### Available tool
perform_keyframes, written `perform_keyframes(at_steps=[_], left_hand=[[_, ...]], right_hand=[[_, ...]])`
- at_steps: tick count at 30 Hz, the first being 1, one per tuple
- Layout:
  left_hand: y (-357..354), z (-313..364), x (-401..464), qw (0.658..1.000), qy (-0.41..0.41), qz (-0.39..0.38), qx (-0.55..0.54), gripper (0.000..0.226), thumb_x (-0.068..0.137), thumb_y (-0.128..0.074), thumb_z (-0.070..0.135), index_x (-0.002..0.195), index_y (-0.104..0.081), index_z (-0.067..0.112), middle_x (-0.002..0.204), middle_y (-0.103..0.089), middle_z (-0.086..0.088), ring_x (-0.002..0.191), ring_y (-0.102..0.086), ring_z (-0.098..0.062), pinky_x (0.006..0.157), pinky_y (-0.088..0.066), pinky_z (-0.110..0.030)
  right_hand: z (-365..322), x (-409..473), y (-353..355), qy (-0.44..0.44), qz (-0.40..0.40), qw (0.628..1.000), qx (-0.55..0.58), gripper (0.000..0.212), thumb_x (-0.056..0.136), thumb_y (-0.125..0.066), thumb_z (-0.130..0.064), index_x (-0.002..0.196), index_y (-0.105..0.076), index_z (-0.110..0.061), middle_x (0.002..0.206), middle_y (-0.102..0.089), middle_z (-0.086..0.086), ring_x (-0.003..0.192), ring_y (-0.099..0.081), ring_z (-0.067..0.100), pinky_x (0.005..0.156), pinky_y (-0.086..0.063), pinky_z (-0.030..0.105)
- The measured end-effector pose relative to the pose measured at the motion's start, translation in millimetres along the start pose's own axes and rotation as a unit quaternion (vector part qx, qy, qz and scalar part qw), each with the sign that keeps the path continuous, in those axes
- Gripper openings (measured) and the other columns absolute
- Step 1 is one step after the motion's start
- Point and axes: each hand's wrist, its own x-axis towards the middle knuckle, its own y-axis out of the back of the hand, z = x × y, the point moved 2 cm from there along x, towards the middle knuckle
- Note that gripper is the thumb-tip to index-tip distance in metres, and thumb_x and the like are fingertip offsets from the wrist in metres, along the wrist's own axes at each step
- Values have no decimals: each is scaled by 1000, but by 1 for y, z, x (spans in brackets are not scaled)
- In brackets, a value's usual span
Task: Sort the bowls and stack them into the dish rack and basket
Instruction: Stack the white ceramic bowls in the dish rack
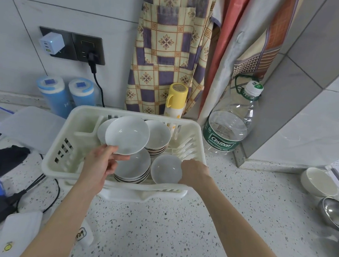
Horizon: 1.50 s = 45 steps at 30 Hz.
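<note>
A cream plastic dish rack (61, 150) stands on the speckled counter. My left hand (101, 161) grips a shallow white bowl (127, 135) by its near rim and holds it tilted above the rack. Below it sits a stack of shallow bowls (135, 170) with dark undersides. A second stack (157, 137) stands behind, and another white bowl (102, 132) peeks out at the left. My right hand (194, 174) holds the right rim of a small grey-white bowl (166, 169) in the rack's front right corner.
On the right of the counter lie a cream bowl (318, 182) and steel bowls (334, 214). A large water bottle (232, 123) and a yellow flask (176, 100) stand behind the rack. Cables, a blue device and a plastic lid (31, 125) crowd the left.
</note>
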Motion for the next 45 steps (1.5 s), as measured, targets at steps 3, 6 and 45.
perform_keyframes(at_steps=[3, 6, 45], left_hand=[[0, 1, -2, 1000, 2, -5, 7, 18, 92, -54, 16, 103, -65, 6, 82, -76, -18, 35, -30, -9, 35, -23, -17], [-2, 4, -5, 1000, 3, -8, 22, 19, 93, -53, 15, 104, -65, 5, 81, -76, -18, 34, -30, -8, 34, -23, -17], [-77, -20, -50, 925, 66, -186, 324, 26, 90, -50, 19, 90, -66, -2, 81, -65, -19, 53, -58, -19, 43, -29, -23]], right_hand=[[4, -2, 1, -10, 4, 997, 83, 37, 85, -69, -29, 116, -60, -10, 102, -60, 3, 99, -64, 23, 73, -51, 30], [13, -7, 3, -37, 56, 964, 256, 41, 89, -66, -37, 122, -62, -14, 107, -69, 3, 91, -66, 16, 71, -49, 26], [16, -7, 35, -66, 69, 967, 235, 26, 76, -50, -1, 60, -33, -13, 55, -38, 0, 46, -33, 14, 41, -22, 21]])
